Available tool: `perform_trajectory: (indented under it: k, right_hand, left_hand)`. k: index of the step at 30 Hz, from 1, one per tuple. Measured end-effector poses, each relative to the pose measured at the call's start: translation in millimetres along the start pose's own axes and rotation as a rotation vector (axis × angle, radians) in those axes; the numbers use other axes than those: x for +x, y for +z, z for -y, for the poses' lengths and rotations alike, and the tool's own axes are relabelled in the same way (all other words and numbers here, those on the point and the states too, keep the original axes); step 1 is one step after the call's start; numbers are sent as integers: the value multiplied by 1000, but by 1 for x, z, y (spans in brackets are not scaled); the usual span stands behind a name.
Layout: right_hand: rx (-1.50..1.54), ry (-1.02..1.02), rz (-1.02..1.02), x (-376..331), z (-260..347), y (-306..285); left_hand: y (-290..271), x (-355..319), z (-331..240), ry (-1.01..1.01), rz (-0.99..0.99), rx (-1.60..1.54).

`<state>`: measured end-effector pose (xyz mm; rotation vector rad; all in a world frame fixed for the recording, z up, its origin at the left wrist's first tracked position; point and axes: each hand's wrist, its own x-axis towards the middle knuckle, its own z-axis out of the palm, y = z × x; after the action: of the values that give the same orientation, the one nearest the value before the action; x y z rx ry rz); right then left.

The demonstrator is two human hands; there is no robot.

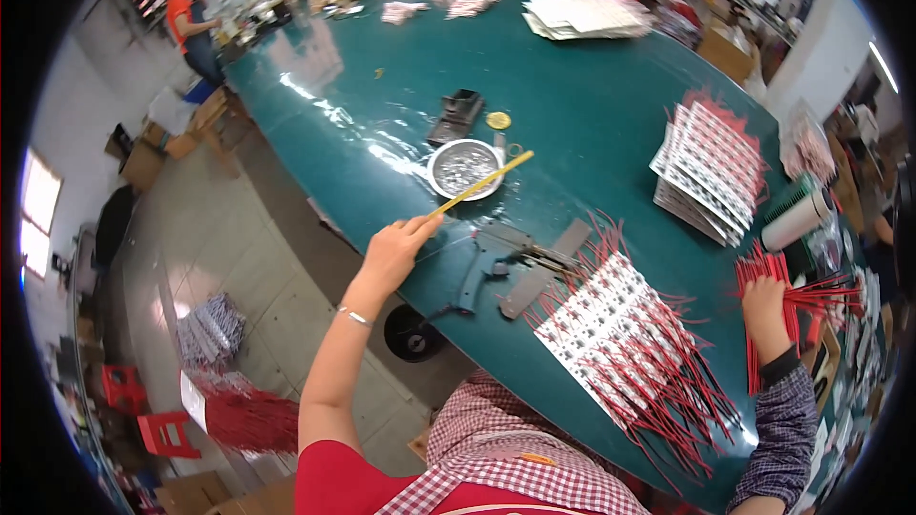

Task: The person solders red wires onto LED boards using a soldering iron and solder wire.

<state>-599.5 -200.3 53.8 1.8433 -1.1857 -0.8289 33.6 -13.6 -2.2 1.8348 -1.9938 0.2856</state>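
Observation:
My left hand (393, 250) is closed on the near end of a long yellow stick (496, 173), which slants across a white bowl (432, 172) of small shiny metal pieces. Just right of this hand lies a grey pistol-shaped glue gun (470, 278), its nose by a flat metal bar (527, 296). On the right, my right hand (766, 310) has its fingers curled on a bundle of red wires (747, 355); the fingertips are partly hidden. Between my hands is a white sheet (592, 310) with rows of small dark parts and red wires trailing from it.
A stack of similar wired sheets (706, 172) stands on the green table (582, 124). Past the bowl are a black box-like piece (456, 116) and a yellow disc (498, 120). A white roll (797, 219) stands at right. White sheets (587, 15) lie far off, near other people.

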Motion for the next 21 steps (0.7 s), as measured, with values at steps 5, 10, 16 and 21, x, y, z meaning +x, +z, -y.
perform_trajectory:
  k: [5,10,16,21]
  right_hand:
    - [102,-110,158,36,47,35]
    - [100,-195,134,32,39,-22]
    - [370,-73,-99,20,35,-24]
    - [834,-7,-222,-14,36,-121]
  left_hand:
    - [-2,-1,-37,-84,-179,1]
    - [8,-5,-76,-312,120,-224]
    - [-4,28,-93,-376,283,-325]
    - [11,26,-93,-595,273,-441]
